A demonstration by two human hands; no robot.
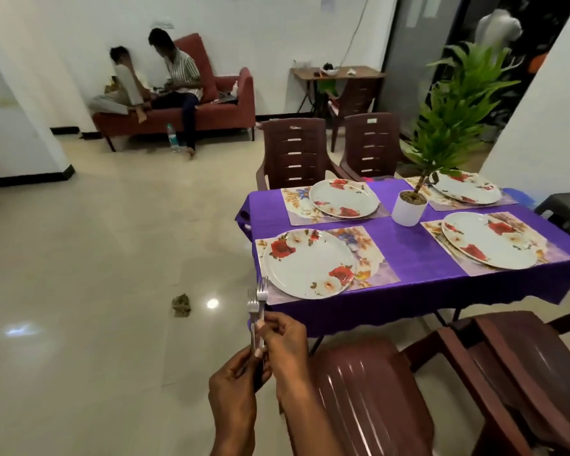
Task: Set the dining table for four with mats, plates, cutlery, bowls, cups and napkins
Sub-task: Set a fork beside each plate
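Your left hand (234, 386) and right hand (285, 348) both pinch the forks (257, 311) with curled fingers, tines up. The forks sit at 7 o'clock of the near-left plate (308, 263) on the desk (418, 255).

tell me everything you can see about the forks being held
The forks are a small bundle of shiny metal ones, at least two, held upright with tines up, off the near left corner of the purple table. The left hand grips the handles low down, and the right hand pinches them higher up. The tines overlap the near left plate in view; contact cannot be told.
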